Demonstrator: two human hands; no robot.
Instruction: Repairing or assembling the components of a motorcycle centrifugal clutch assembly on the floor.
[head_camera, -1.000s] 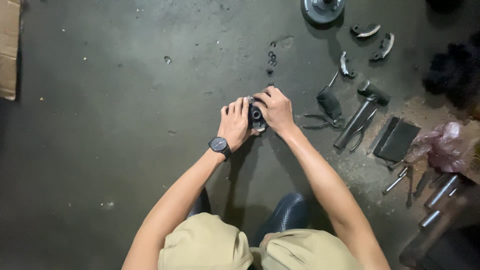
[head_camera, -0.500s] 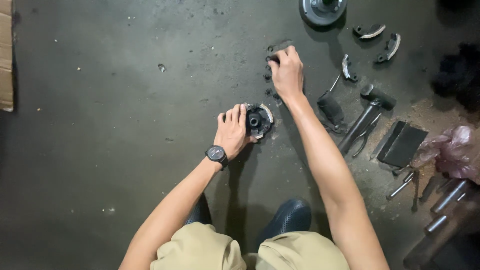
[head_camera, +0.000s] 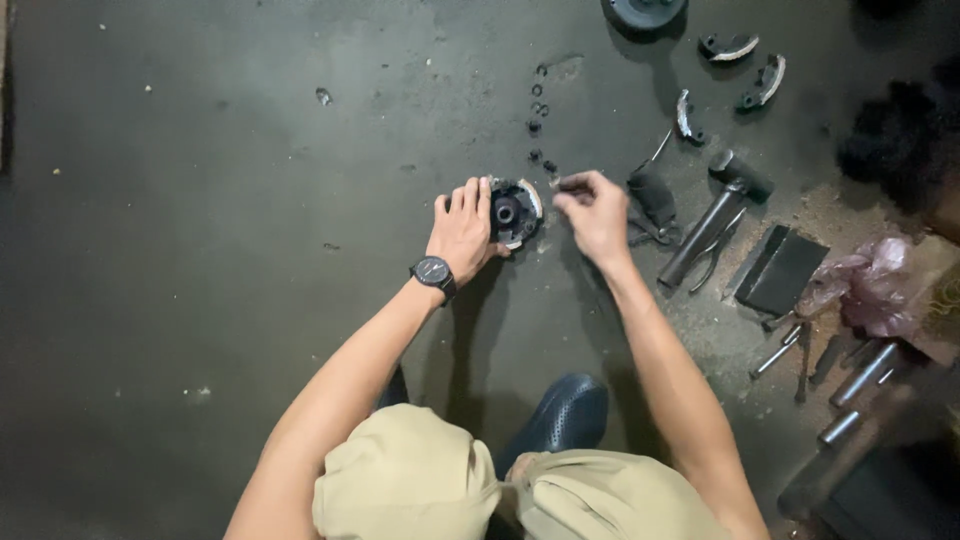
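**Single head cam, straight-down view**

Only one view on my end, the head cam, so no 2nd angle to share any overlap w/. It sits above the person and looks nearly straight down at the dark concrete floor (head_camera: 200, 250). Bottom of frame is closest: khaki knees (head_camera: 410, 480) and a dark shoe (head_camera: 560, 415) right under the lens. Arms run up from there to mid-frame, where the left hand (head_camera: 462, 228) and right hand (head_camera: 595, 212) sit approx. centre, at arm's length from the cam. Top of frame is the far side; the tool scatter (head_camera: 715, 215) runs along the right edge. Wide-ish framing, not close-up, small parts hard to make out.
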